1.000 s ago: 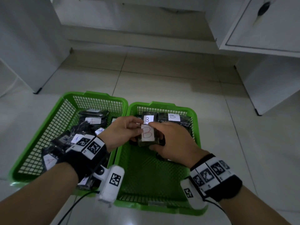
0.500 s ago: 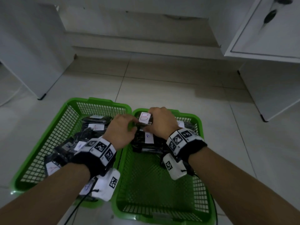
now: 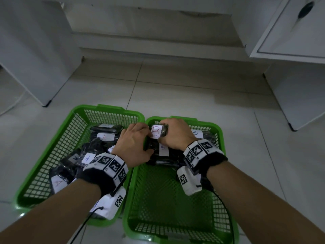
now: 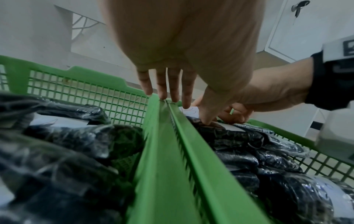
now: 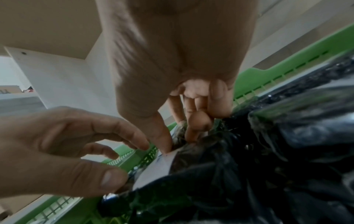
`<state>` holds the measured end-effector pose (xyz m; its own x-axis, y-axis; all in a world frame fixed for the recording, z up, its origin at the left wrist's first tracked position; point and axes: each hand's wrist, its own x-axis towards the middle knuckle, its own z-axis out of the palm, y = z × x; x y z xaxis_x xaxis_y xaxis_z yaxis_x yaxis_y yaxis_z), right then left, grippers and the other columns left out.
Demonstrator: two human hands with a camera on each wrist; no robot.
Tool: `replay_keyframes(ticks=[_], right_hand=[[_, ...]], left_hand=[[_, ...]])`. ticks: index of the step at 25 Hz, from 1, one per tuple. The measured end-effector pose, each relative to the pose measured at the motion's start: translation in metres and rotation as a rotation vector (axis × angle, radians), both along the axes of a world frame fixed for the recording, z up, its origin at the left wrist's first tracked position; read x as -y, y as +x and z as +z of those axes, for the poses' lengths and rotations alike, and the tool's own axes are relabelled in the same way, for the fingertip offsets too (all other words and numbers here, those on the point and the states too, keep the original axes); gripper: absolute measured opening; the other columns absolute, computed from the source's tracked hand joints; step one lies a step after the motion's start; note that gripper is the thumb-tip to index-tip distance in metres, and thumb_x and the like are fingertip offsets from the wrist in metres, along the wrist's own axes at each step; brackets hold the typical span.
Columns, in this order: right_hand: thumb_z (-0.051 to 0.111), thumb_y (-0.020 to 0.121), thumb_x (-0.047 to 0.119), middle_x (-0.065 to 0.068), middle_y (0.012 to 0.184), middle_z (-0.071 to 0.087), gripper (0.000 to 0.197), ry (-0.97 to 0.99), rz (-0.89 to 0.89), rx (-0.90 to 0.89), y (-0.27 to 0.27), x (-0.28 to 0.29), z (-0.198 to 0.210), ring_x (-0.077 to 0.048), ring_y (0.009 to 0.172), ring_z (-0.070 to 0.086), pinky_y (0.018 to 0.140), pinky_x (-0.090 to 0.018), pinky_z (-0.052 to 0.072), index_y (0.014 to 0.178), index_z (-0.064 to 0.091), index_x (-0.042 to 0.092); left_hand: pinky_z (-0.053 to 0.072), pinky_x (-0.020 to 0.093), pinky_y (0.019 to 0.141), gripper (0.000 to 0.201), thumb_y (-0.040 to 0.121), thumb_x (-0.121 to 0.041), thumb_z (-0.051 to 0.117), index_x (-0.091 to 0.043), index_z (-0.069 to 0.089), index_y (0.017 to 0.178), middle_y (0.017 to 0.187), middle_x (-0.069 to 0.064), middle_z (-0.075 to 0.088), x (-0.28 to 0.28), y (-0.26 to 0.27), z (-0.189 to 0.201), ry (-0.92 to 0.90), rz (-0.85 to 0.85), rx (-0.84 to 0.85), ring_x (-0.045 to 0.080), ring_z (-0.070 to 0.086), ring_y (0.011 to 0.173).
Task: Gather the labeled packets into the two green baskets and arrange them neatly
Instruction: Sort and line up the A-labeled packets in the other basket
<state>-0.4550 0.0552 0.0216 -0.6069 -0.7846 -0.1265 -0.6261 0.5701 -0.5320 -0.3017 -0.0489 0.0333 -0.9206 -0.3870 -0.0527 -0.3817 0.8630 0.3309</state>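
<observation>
Both hands over far end of right basket point(image 3: 220, 138). Right hand point(image 3: 177, 133) fingers curled round B-labelled packet point(image 3: 159, 132), holding it at far left corner above other B packets. Left hand point(image 3: 134, 144) fingers straight, touching packet's left edge. A-labelled packets point(image 3: 88, 158) piled in left basket point(image 3: 58, 143).

White cabinets point(image 3: 297, 32) around a pale tiled floor point(image 3: 184, 95)

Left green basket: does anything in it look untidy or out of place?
Yes. In the left basket the A-labelled packets lie in a loose pile, tilted and overlapping at different angles, not in rows. The right basket holds its B packets grouped at the far end, where both hands work.
</observation>
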Motion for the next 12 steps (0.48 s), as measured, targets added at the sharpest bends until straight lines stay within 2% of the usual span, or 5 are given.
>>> replay_keyframes(ticks=[2,3,7,10,12], right_hand=[[0.078,0.065,0.028,0.002,0.096,0.070,0.046,-0.028,-0.053,0.017,0.001,-0.001,0.000,-0.021,0.087,0.065,0.075,-0.032,0.057,0.109,0.070,0.021],[0.077,0.065,0.027,0.001,0.097,0.071,0.048,-0.046,-0.071,0.026,0.000,-0.002,0.000,-0.021,0.087,0.066,0.078,-0.034,0.059,0.112,0.069,0.020],[0.068,0.073,0.031,0.000,0.088,0.071,0.037,-0.108,-0.129,-0.025,-0.001,-0.009,0.003,-0.022,0.085,0.065,0.077,-0.032,0.056,0.109,0.069,0.021],[0.066,0.082,0.034,-0.001,0.092,0.070,0.029,-0.137,-0.124,-0.060,0.004,-0.003,0.020,-0.020,0.089,0.056,0.073,-0.029,0.043,0.109,0.068,0.022],[0.065,0.084,0.035,-0.002,0.095,0.070,0.027,-0.154,-0.081,-0.080,0.012,0.008,0.037,-0.023,0.094,0.059,0.072,-0.030,0.042,0.108,0.068,0.022]], left_hand=[[0.037,0.038,0.103,0.045,0.076,-0.045,0.070,-0.027,0.060,0.117,0.131,-0.010,0.048,0.000,0.000,0.000,0.004,0.001,-0.017,0.016,0.041,0.124],[0.038,0.039,0.104,0.045,0.077,-0.045,0.069,-0.027,0.060,0.117,0.130,-0.010,0.049,-0.001,0.000,0.001,0.003,0.003,-0.021,0.016,0.042,0.124],[0.041,0.044,0.104,0.038,0.081,-0.043,0.063,-0.024,0.061,0.115,0.127,-0.007,0.053,0.000,0.004,0.009,0.011,0.020,-0.010,0.018,0.046,0.122],[0.044,0.046,0.100,0.032,0.081,-0.037,0.061,-0.021,0.063,0.108,0.121,-0.002,0.059,0.014,0.013,0.026,-0.008,0.059,-0.046,0.022,0.051,0.118],[0.045,0.043,0.102,0.025,0.084,-0.032,0.062,-0.021,0.065,0.106,0.120,0.000,0.061,0.032,0.016,0.043,-0.030,0.094,-0.057,0.023,0.054,0.117]])
